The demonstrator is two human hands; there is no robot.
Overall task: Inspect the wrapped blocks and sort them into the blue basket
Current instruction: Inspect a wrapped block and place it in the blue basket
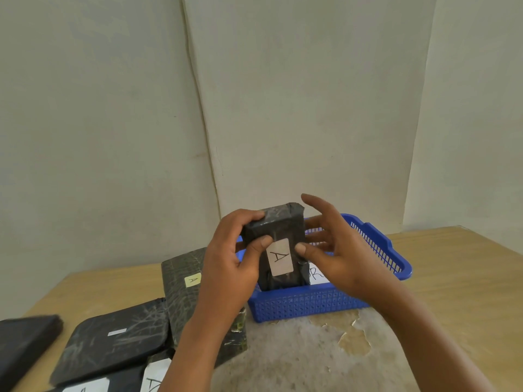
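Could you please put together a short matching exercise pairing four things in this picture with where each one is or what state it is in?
Things:
1. wrapped block with the white "A" label
2. blue basket
3. large wrapped block with the yellow "A" label
4. right hand

Places or states:
a. lying flat on the table, left of the basket
b. fingers spread, thumb touching the held block
c. held upright over the basket, gripped by the left hand
d. standing on the table by the wall

Pairs: 1-c, 2-d, 3-a, 4-b

The left hand gripped with curled fingers and thumb; the right hand stood beside it, fingers spread, thumb tip pressing.
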